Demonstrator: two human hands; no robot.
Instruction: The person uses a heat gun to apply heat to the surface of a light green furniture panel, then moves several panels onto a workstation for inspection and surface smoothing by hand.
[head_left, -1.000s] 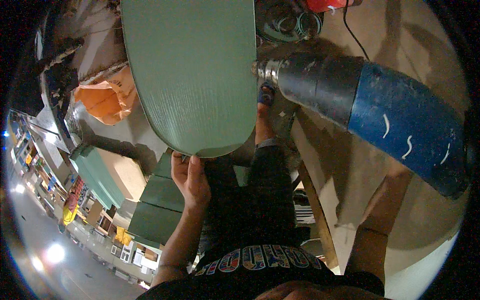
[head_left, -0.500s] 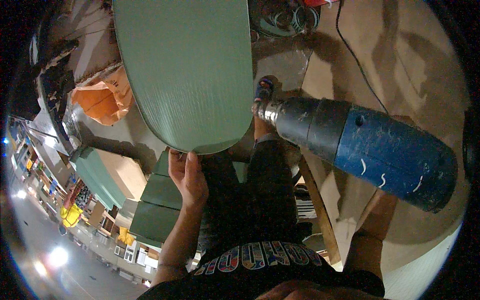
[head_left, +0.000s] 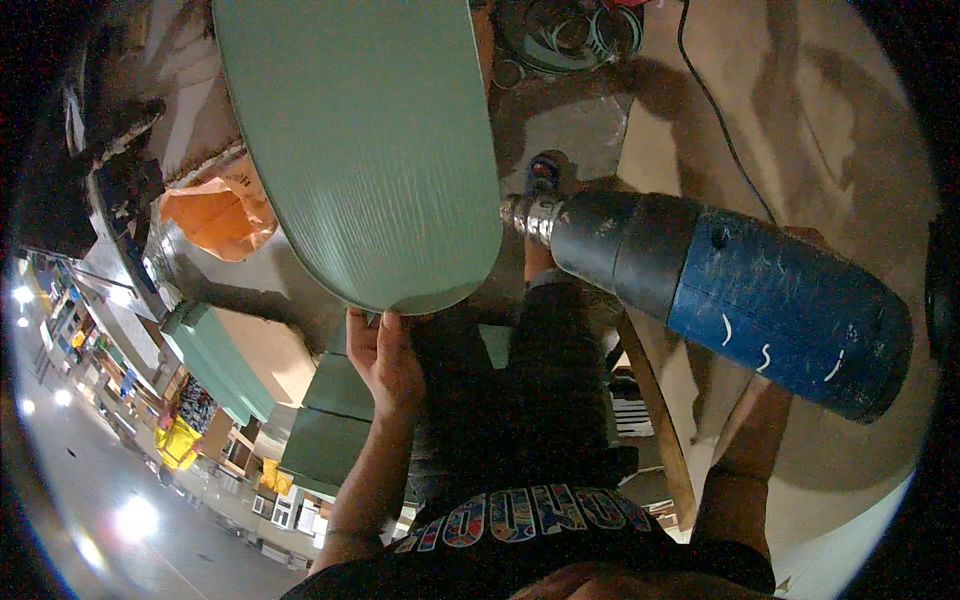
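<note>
A long pale-green panel (head_left: 370, 160) with a rounded near end reaches from the top of the view toward my body. My left hand (head_left: 385, 355) pinches its near rim, thumb and fingers closed on the edge. On the right is a blue and black heat gun (head_left: 790, 310) with a metal nozzle (head_left: 530, 217). That nozzle points left, right beside the panel's right edge; whether it touches cannot be made out. Behind the heat gun's body, my right hand (head_left: 806, 236) is mostly hidden and holds it from below.
An orange bag (head_left: 222, 218) lies left of the panel. Stacked green panels (head_left: 215, 360) stand at lower left. Rolls of edging strip (head_left: 570, 35) sit at the top, beside a dark cable (head_left: 725, 130). A wooden bar (head_left: 655, 420) runs near my right leg.
The panel's near end has shifted slightly left and down in view, my left hand staying on its rim. The heat gun has hardly moved; the background has slid rightward.
</note>
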